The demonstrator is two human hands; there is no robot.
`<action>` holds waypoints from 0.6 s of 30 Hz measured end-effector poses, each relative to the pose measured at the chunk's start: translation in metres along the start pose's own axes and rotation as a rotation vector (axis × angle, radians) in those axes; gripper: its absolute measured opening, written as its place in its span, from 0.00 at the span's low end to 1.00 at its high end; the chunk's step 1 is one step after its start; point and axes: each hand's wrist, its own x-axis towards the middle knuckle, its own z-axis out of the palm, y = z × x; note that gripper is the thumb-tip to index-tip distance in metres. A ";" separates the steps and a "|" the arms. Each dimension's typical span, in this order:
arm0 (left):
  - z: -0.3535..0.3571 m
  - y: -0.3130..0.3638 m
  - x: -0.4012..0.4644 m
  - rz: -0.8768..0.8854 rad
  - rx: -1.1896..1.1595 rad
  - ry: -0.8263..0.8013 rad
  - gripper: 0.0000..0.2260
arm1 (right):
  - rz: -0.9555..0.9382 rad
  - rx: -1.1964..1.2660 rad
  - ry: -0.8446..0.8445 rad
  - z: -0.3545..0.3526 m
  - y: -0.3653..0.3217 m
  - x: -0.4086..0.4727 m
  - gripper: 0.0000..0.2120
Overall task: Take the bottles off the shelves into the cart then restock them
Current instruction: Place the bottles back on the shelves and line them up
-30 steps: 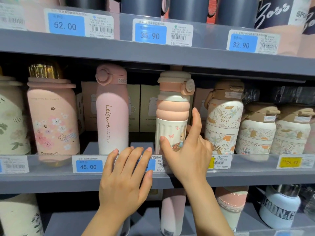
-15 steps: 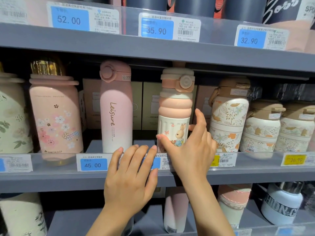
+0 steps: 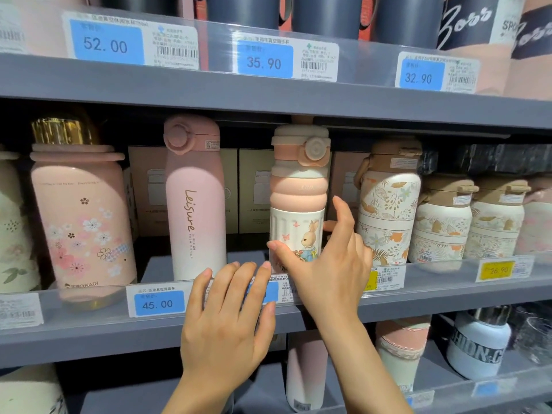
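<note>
Gripping the upright rabbit bottle (image 3: 297, 204) on the shelf (image 3: 89, 333), our right hand (image 3: 328, 273); left hand (image 3: 227, 321) flat, fingers straight.

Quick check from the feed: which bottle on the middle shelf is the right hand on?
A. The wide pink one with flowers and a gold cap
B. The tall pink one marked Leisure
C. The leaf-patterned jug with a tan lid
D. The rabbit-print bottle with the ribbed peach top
D: the right hand has its thumb and fingers around the lower part of the rabbit-print bottle.
</note>
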 end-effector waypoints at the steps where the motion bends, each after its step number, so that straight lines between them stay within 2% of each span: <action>1: -0.001 0.000 0.000 0.004 -0.012 -0.003 0.19 | -0.008 0.011 0.000 -0.001 0.000 -0.001 0.46; 7: -0.004 -0.001 -0.001 -0.007 -0.069 -0.010 0.20 | -0.063 0.168 0.109 -0.031 0.026 -0.013 0.34; 10: -0.005 0.008 0.002 -0.011 -0.091 -0.003 0.20 | 0.020 0.205 0.170 -0.048 0.052 -0.003 0.32; 12: -0.001 0.021 0.004 0.063 -0.115 -0.003 0.22 | 0.052 0.234 0.170 -0.053 0.068 0.009 0.33; 14: 0.006 0.045 0.013 0.119 -0.116 0.005 0.23 | 0.058 0.245 0.127 -0.058 0.087 0.023 0.36; 18: 0.026 0.090 0.032 0.114 -0.077 0.024 0.22 | 0.017 0.219 -0.070 -0.066 0.112 0.046 0.40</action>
